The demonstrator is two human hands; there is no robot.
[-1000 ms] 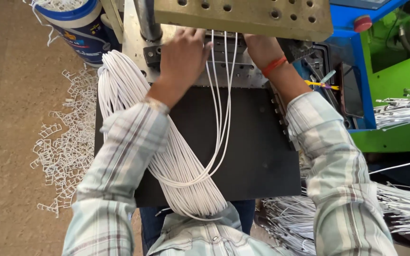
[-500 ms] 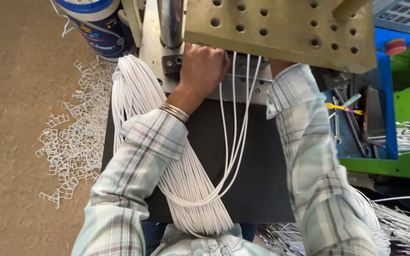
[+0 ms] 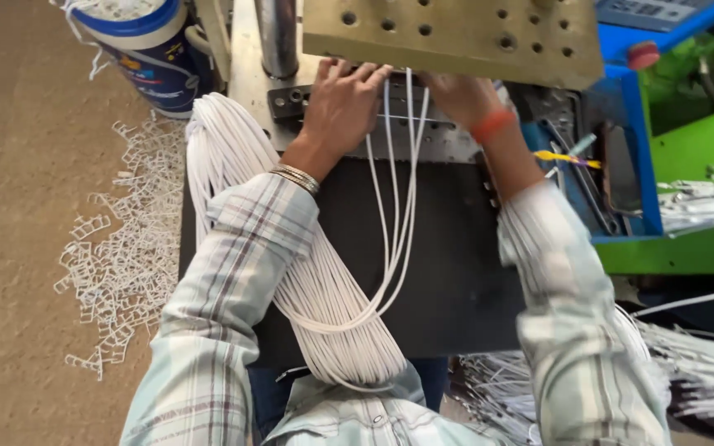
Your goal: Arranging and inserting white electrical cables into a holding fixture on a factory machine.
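Our left hand point(image 3: 345, 103) & right hand point(image 3: 456, 95) have pushed further under the press plate point(image 3: 448, 33); both lie flat, fingers spread, pinning white cord loops point(image 3: 394, 215) that trail over the black desk point(image 3: 456, 264).

White cords point(image 3: 324, 306), black board point(image 3: 448, 272), pale plaid sleeves point(image 3: 225, 281)

Pale plaid sleeves point(image 3: 233, 272), green-grey checks with thin dark lines. Metal bangles point(image 3: 295, 178) on left wrist, orange band point(image 3: 489, 125) on right.

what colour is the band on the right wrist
Orange-red band, clearest in the head view.
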